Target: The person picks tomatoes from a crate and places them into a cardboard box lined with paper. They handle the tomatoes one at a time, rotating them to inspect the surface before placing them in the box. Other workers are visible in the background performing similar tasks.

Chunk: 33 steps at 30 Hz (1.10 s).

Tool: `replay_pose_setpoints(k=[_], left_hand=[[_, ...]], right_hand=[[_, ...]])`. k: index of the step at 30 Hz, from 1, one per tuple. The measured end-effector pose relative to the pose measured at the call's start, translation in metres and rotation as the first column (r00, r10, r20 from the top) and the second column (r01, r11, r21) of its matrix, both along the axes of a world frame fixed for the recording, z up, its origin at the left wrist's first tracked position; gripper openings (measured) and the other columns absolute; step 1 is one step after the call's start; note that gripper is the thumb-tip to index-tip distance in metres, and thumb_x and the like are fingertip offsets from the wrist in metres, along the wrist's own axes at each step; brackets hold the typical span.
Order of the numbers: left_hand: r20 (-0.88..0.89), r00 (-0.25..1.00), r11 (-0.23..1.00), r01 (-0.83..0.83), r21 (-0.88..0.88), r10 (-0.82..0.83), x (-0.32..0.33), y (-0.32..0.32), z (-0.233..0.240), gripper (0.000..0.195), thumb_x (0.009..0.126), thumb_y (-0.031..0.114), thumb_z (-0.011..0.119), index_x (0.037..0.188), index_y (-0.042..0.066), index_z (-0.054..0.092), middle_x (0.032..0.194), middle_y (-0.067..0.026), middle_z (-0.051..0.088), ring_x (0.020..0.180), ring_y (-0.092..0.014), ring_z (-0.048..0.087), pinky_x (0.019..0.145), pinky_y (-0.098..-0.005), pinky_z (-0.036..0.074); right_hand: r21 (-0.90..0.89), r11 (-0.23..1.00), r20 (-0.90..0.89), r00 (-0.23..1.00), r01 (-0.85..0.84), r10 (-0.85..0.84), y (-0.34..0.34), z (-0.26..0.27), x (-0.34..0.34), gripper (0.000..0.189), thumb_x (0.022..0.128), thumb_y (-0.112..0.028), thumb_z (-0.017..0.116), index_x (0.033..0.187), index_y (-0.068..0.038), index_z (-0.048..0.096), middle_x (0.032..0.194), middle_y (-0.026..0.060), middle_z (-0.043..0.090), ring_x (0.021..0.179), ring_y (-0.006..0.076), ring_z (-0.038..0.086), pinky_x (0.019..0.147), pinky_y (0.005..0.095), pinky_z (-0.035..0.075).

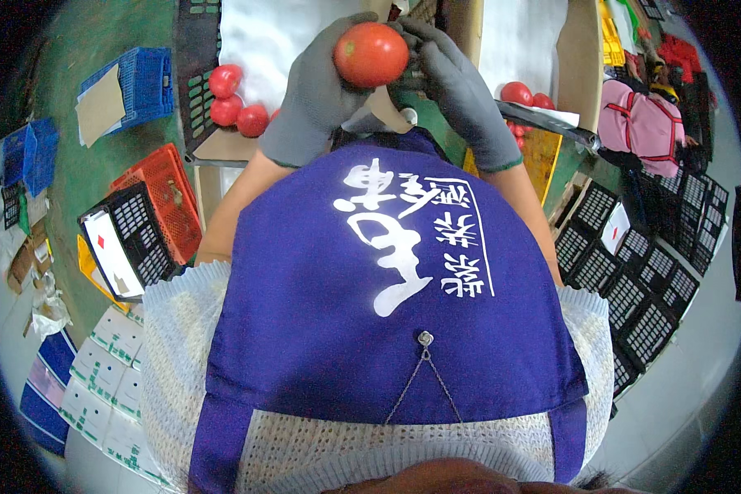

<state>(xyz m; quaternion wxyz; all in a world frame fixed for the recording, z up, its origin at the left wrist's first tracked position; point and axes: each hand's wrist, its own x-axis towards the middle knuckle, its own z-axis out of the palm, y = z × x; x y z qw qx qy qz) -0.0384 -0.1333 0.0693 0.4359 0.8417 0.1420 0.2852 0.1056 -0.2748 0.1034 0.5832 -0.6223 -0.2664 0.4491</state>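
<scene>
Both of my hands wear grey knit gloves and are raised at the top middle, beyond my blue apron. A large red tomato (371, 55) rests in the fingers of my left hand (319, 92). My right hand (466, 99) is just to the right of it, its fingers curled near the tomato; whether they hold anything is hidden. On the left, several red tomatoes (252, 120) lie along the near edge of a crate lined with white sheeting (256, 43). To the right, more tomatoes (517, 94) lie in a cardboard box with a white liner (522, 46).
Blue plastic crates (142, 86), an orange crate (167, 200) and a black crate (133, 228) stand at the left. White printed cartons (102, 376) are stacked lower left. Many black crates (623, 290) stand at the right. Beyond them is a person in pink (639, 120).
</scene>
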Motion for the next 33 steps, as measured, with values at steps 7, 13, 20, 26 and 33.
replay_pose_setpoints(k=[7, 13, 20, 26, 33], left_hand=[[-0.022, 0.984, 0.814, -0.16, -0.559, 0.178, 0.041, -0.013, 0.002, 0.033, 0.09, 0.018, 0.063, 0.119, 0.002, 0.062, 0.113, -0.0139, 0.066, 0.101, -0.021, 0.064, 0.088, -0.0326, 0.051], [-0.069, 0.995, 0.858, -0.094, -0.505, 0.069, 0.049, -0.024, 0.001, 0.023, 0.096, 0.01, 0.054, 0.116, -0.001, 0.059, 0.107, -0.0113, 0.066, 0.098, -0.015, 0.062, 0.084, -0.0281, 0.051], [-0.146, 0.988, 0.795, -0.133, -0.592, 0.057, 0.027, 0.002, -0.021, 0.024, 0.095, 0.01, 0.056, 0.117, -0.002, 0.059, 0.109, -0.0115, 0.066, 0.097, -0.018, 0.064, 0.082, -0.03, 0.053], [-0.266, 0.933, 0.782, -0.351, -0.515, 0.243, -0.011, 0.034, -0.027, 0.026, 0.096, 0.011, 0.055, 0.118, -0.003, 0.058, 0.108, -0.0147, 0.067, 0.093, -0.019, 0.066, 0.079, -0.0303, 0.054], [-0.39, 0.842, 0.747, -0.521, -0.413, 0.372, -0.064, 0.06, -0.022, 0.026, 0.096, 0.012, 0.055, 0.118, -0.002, 0.059, 0.107, -0.0118, 0.067, 0.094, -0.018, 0.065, 0.079, -0.0295, 0.054]], right_hand=[[-0.038, 0.999, -0.248, 0.968, 0.034, -0.042, -0.018, -0.009, -0.009, 0.066, 0.094, -0.034, 0.059, 0.147, -0.005, 0.033, 0.129, 0.0143, 0.055, 0.114, 0.0197, 0.057, 0.096, 0.0337, 0.048], [0.025, 0.999, 0.058, 0.998, -0.034, 0.032, -0.035, -0.004, 0.035, 0.065, 0.083, -0.028, 0.072, 0.138, -0.006, 0.046, 0.117, 0.0122, 0.061, 0.103, 0.0175, 0.061, 0.089, 0.0315, 0.05], [-0.369, 0.911, 0.757, 0.629, 0.184, 0.179, -0.087, -0.075, 0.2, 0.078, 0.069, -0.061, 0.074, 0.128, -0.013, 0.056, 0.111, 0.0186, 0.067, 0.099, 0.0342, 0.067, 0.089, 0.0412, 0.052], [-0.742, 0.669, 0.619, 0.334, -0.049, 0.711, -0.113, -0.151, 0.221, 0.053, 0.068, -0.044, 0.071, 0.106, -0.01, 0.057, 0.097, 0.0192, 0.067, 0.094, 0.0384, 0.064, 0.081, 0.0469, 0.049], [-0.83, 0.516, 0.471, 0.23, -0.21, 0.852, -0.092, -0.154, 0.22, 0.036, 0.075, -0.027, 0.069, 0.102, -0.005, 0.059, 0.101, 0.0229, 0.066, 0.096, 0.04, 0.064, 0.081, 0.0477, 0.051]])
